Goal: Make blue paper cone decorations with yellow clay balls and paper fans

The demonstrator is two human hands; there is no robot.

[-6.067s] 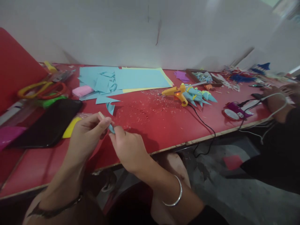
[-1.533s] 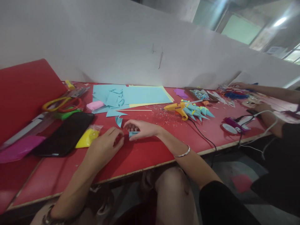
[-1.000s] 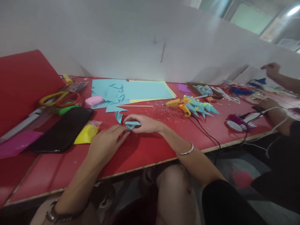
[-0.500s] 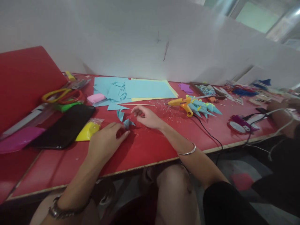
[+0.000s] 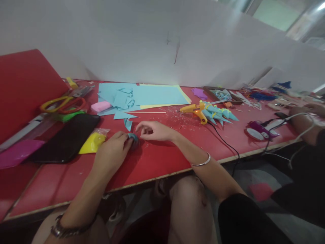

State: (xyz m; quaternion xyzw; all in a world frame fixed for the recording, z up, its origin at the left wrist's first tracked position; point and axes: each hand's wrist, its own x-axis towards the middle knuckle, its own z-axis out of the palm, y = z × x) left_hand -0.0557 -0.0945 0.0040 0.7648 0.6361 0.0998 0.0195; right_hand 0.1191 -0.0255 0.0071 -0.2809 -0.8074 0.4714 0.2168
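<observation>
On the red tabletop, my left hand [image 5: 113, 149] pinches a small folded blue paper piece [image 5: 133, 137] between thumb and fingers, which partly cover it. Just to its right hovers my right hand [image 5: 156, 131], loosely curled with fingers apart and nothing seen in it. A second curled blue paper piece [image 5: 128, 124] lies just beyond the left fingertips. Behind both hands are a thin wooden stick [image 5: 146, 112] and blue paper sheets [image 5: 162, 95], some of them cut or folded.
A yellow glue gun [image 5: 194, 109] with a lit orange light rests beside a spiky blue paper piece [image 5: 219, 114]. At left lie scissors [image 5: 59, 103], a black phone-like slab [image 5: 68, 139] and a yellow packet [image 5: 92, 142]. Another person's arm [image 5: 306, 122] reaches in at right.
My left fingers have closed on the nearer blue paper piece, which has turned. My right hand has come slightly lower and left. The view has shifted a little.
</observation>
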